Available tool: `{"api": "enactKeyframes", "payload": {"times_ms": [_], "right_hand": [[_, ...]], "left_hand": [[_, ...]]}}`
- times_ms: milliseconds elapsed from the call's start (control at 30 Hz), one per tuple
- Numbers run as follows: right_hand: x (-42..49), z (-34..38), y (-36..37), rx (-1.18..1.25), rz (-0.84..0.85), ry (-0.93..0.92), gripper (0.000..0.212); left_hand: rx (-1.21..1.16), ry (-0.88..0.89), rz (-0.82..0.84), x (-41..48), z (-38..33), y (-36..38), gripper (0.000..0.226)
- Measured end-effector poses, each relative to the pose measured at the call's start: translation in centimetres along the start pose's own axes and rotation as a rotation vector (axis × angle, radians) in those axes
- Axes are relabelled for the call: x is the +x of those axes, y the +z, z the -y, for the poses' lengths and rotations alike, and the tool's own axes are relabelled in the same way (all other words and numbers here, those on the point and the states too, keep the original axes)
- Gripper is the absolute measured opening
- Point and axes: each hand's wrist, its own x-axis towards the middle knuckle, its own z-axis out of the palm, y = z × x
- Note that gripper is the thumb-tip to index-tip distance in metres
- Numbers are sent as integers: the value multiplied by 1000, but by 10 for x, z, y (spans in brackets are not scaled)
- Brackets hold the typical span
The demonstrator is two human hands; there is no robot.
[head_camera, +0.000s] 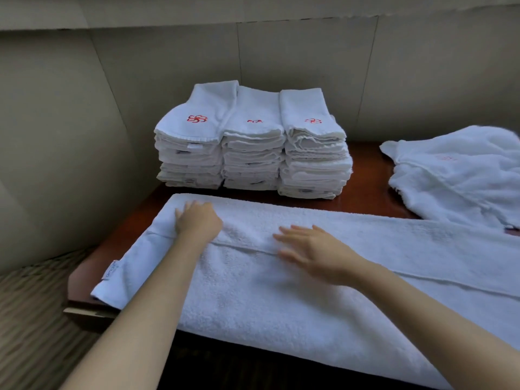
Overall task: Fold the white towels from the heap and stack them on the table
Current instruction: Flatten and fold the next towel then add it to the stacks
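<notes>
A long white towel (281,299) lies folded lengthwise across the front of the dark wooden table (363,175), its near part hanging over the front edge. My left hand (197,219) presses flat on its far left end. My right hand (312,250) lies flat, fingers spread, on the fold seam near the middle. Three side-by-side stacks of folded white towels (250,147) with red embroidered logos stand at the back. A loose heap of white towels (461,175) sits at the back right.
A beige panelled wall (281,60) runs behind the table and along the left. Patterned carpet (33,319) shows below the table's left edge. A strip of bare wood separates the stacks from the spread towel.
</notes>
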Motion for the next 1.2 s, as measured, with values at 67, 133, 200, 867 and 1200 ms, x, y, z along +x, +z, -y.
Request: {"api": "enactKeyframes", "payload": {"times_ms": [67,133,200,867,1200], "right_hand": [[1,-14,-13,38,-65,222,58],[-7,-37,-18,-31,-49,464,58],[-22,-63,-16,-117,10,615,59],[-181,-194,-59,-156,-120,895,66],[-201,-235,-81,-239,-167,939,58]], "left_hand": [[-233,238,31,-8,-20,6,47],[-213,372,95,-16,-36,16,49],[-64,346,123,-16,-38,25,53],[22,273,132,-39,-125,51,63],[14,480,96,-49,-110,50,63]]}}
